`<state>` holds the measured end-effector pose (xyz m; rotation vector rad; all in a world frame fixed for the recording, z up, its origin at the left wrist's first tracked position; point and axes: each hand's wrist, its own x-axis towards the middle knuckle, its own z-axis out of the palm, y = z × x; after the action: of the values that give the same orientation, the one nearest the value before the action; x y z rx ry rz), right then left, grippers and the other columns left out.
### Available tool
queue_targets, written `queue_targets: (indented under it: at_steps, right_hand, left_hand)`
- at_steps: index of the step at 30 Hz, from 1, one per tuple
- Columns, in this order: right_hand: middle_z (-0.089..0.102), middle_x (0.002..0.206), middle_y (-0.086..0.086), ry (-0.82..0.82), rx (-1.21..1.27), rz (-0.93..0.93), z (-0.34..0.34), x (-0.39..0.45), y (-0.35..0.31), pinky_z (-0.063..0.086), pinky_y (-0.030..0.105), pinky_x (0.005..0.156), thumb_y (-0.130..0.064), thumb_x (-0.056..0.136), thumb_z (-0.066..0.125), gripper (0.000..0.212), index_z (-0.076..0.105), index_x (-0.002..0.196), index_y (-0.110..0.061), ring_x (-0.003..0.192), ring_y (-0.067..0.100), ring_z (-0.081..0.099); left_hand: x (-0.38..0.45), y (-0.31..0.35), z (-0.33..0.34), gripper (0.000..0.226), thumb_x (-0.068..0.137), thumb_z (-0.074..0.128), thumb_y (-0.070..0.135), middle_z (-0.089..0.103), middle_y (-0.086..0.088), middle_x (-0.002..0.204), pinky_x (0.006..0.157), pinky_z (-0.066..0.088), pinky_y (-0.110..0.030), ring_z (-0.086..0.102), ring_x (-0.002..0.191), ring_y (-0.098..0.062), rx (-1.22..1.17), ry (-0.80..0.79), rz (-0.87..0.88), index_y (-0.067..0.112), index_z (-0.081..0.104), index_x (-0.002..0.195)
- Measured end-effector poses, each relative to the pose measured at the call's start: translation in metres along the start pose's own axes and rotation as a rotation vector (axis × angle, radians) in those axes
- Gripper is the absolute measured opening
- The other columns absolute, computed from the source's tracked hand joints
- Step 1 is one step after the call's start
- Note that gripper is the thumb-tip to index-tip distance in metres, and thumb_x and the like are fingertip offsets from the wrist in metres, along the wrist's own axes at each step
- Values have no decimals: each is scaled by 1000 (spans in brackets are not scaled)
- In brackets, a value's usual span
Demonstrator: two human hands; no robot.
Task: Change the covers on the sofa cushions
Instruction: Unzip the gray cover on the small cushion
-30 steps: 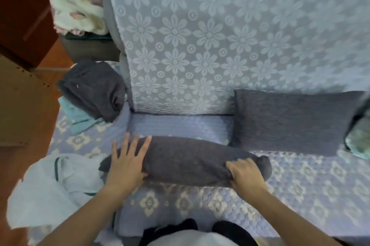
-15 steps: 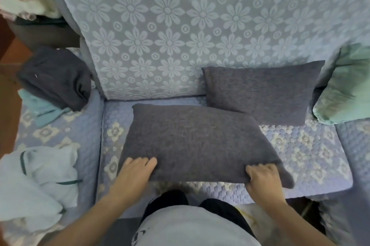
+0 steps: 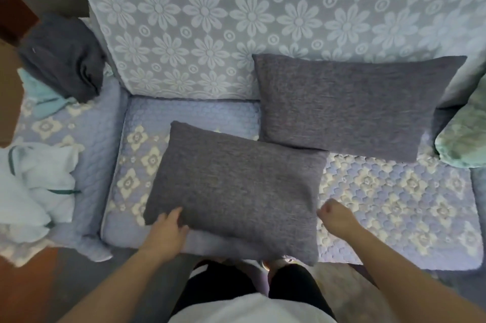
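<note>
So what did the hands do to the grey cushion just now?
The near grey cushion, rolled up a second ago, now lies flat on the sofa seat. The right hand has let go of its corner and hangs beside it, fingers curled. The left hand still holds the front edge. The back grey cushion still leans on the backrest.

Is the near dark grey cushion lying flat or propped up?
Flat: the near dark grey cushion lies face-up on the quilted seat.

L hand holds grey cushion corner on sofa seat; R hand curled, apart.
</note>
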<state>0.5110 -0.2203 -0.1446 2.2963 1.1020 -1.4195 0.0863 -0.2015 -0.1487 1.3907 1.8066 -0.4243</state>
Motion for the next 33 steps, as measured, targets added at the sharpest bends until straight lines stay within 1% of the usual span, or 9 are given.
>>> queue_targets:
  at_steps: [5,9,11,14,16,21,28,31,33]
  right_hand:
    - [47,147,11,-9,575,87,10,60,-23,46,39,99,-49,94,62,77,29,152,-11,128,31,52]
    - [54,138,7,16,958,284,51,103,-21,51,48,99,-69,60,83,112,34,147,-20,119,33,59]
    - [66,119,9,93,1024,290,66,105,-24,58,51,86,-59,60,84,93,49,134,-16,101,34,68]
    - [72,103,13,197,1092,233,69,82,-45,61,51,75,-28,79,74,44,61,118,-13,88,35,72]
    - [72,104,13,245,1197,111,55,51,-61,61,54,76,-11,84,68,31,62,114,-14,89,33,72]
    - [75,103,4,304,1209,-274,28,-9,-100,59,36,75,11,81,66,40,66,115,-10,93,18,73]
    - [77,97,3,240,958,-220,52,-14,-102,59,47,76,22,72,58,47,72,100,-13,100,29,70]
    - [71,113,4,185,1005,-198,38,-42,-83,53,35,79,16,81,60,45,64,117,-11,112,26,64]
    - [67,121,-3,206,1079,-250,25,-65,-78,48,29,85,8,89,61,45,56,127,-17,117,15,60]
  left_hand:
    - [76,24,-23,66,103,46,46,25,-21,159,121,26,-51,28,145,-40,-138,310,-63,20,22,159]
    - [145,23,-45,91,93,39,73,20,-13,166,120,26,-54,29,147,-40,-392,320,-157,27,0,161]
    - [166,23,-49,98,89,47,76,25,-7,164,118,32,-54,36,143,-39,-602,216,-257,31,-1,161]
    - [159,11,-54,73,89,63,63,63,-9,133,101,50,-52,62,112,-34,-738,123,-284,19,50,146]
    - [137,-6,-65,50,94,67,47,71,-9,120,96,54,-50,68,101,-31,-901,178,-231,15,64,132]
    - [60,-63,-106,29,99,64,26,72,11,115,91,52,-34,69,104,-10,-1134,472,9,21,63,128]
    - [39,-84,-90,43,95,55,-2,69,-1,109,96,49,-44,62,89,-15,-1151,289,-254,14,57,134]
    - [18,-73,-81,51,93,54,3,68,0,119,85,51,-39,62,91,-15,-1205,319,-268,21,53,140]
    - [-1,-57,-75,41,92,53,9,67,-4,106,74,50,-35,60,85,-19,-1242,367,-322,19,57,132]
